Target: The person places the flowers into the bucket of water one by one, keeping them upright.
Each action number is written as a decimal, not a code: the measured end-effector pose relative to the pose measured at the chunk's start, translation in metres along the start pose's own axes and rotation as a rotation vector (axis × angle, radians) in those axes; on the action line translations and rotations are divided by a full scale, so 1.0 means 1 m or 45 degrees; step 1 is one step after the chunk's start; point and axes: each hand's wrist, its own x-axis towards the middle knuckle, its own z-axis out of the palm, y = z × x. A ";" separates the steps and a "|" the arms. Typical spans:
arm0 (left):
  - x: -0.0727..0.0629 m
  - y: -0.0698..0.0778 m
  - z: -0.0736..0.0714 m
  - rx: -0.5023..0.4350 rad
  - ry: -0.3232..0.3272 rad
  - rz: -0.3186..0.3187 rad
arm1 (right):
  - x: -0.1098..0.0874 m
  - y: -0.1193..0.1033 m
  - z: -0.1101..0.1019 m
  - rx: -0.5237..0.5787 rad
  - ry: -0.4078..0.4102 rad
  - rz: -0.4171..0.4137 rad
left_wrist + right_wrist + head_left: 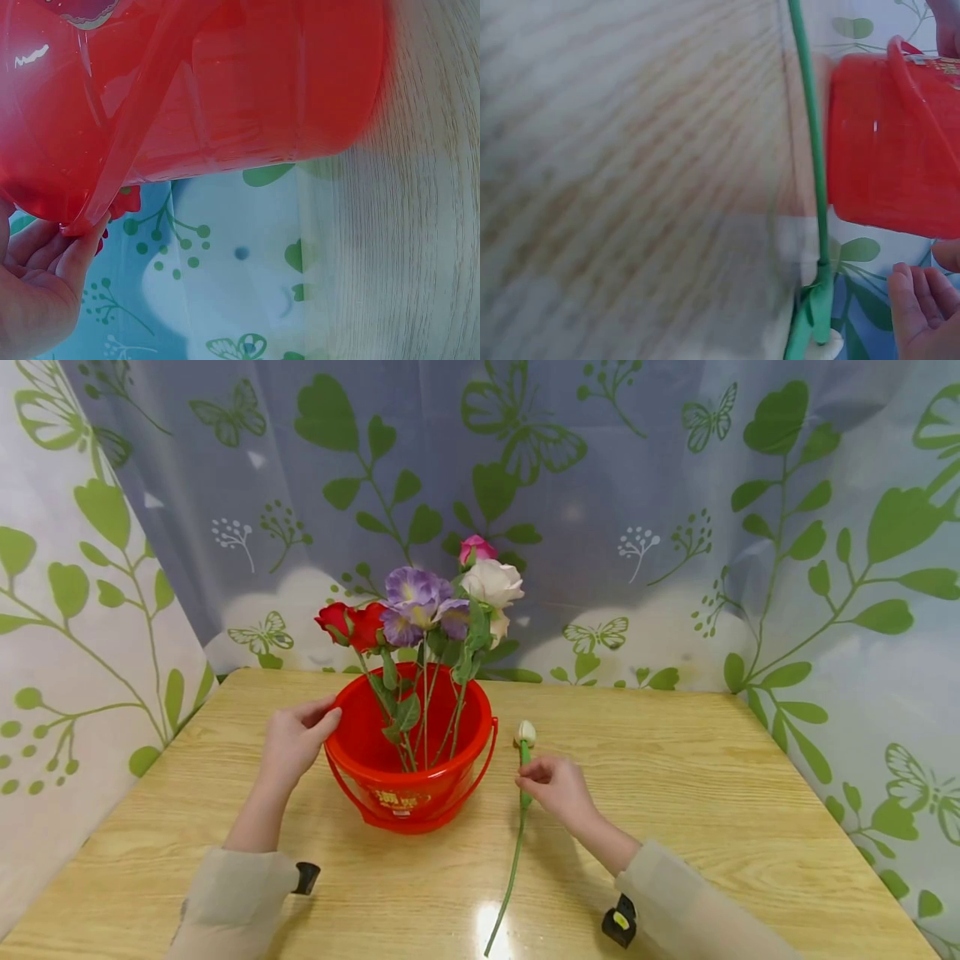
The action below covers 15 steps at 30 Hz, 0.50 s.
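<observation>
A red plastic bucket (408,802) stands on the table, holding several artificial flowers. Among them are red roses (351,625), a purple flower (417,597), a white bloom (492,582) and a pink bud (477,549). My left hand (295,739) holds the bucket's left rim between thumb and fingers; in the left wrist view, the hand (45,285) is at the rim beside the handle. A white tulip (527,733) with a green stem lies right of the bucket. Just over its leaves is my right hand (558,789); the right wrist view shows its fingertips (902,279) apart from the flower.
The wooden table (675,777) extends around the bucket. A patterned curtain (540,485) hangs behind and at both sides. The bucket's red handle (487,768) hangs down along its front. Black straps (619,922) sit at both wrists.
</observation>
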 end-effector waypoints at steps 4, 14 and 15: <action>0.000 0.001 -0.001 -0.003 -0.003 -0.007 | -0.002 0.004 0.002 -0.025 -0.012 0.024; 0.001 -0.002 0.000 0.010 0.003 0.004 | -0.004 0.018 0.005 -0.089 -0.054 0.111; 0.001 -0.002 0.000 0.015 0.001 0.004 | -0.004 0.020 0.005 -0.084 -0.056 0.125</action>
